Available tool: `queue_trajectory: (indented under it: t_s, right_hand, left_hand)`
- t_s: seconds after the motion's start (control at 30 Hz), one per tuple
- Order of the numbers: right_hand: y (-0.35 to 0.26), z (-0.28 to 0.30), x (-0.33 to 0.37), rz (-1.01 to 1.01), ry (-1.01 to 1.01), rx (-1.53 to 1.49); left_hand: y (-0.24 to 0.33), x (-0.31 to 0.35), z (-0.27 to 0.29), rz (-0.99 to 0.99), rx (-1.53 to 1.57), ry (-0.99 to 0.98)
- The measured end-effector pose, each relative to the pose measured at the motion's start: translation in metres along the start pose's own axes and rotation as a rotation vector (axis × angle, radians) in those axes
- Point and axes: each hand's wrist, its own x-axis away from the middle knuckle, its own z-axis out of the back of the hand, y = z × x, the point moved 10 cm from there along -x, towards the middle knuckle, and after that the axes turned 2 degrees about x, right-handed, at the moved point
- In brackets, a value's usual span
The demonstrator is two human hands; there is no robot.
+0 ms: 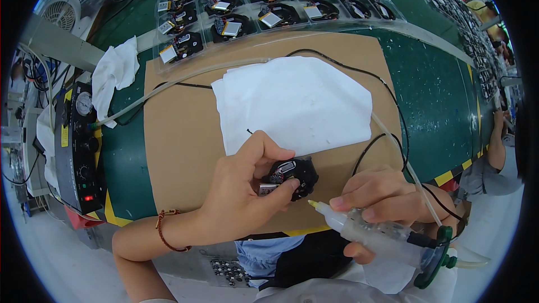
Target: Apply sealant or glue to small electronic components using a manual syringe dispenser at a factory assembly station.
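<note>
Between the thumb and fingers of my left hand [241, 182] is a small round black electronic assembly [303, 175], held just off the front of the brown board. A silver battery-like piece [267, 189] shows at its lower left, partly behind my thumb. My right hand [382, 196] is wrapped around a clear dispensing syringe [376, 234] with a yellowish tip [313, 203]. That tip points up and left, close beside the assembly's lower edge; whether they touch I cannot tell. A green cap [435, 261] with a hose closes the syringe's rear end.
Brown board [179, 151] and white cloth [297, 104] lie ahead on the green bench. A clear compartment tray [202, 50] of similar assemblies stands at the back. At left is a black dispenser box [81, 151] with a gauge. A clear hose [185, 74] and black cable [387, 87] cross the board.
</note>
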Motion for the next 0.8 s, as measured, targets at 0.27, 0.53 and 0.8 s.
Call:
queue_trajectory:
  t_s: [0.27, 0.53, 0.8]
  right_hand:
    - [0.0032, -0.0031, 0.0062, 0.009, 0.041, 0.072]
    - [0.0050, -0.0039, 0.0075, -0.003, 0.059, 0.066]
    - [0.0090, -0.0076, 0.0051, -0.051, -0.015, 0.058]
  left_hand:
    - [-0.0008, -0.0022, -0.0012, -0.018, -0.021, 0.006]
    - [0.0001, -0.0015, -0.0012, -0.020, -0.037, 0.007]
    - [-0.0002, -0.0019, -0.0007, -0.025, -0.039, 0.008]
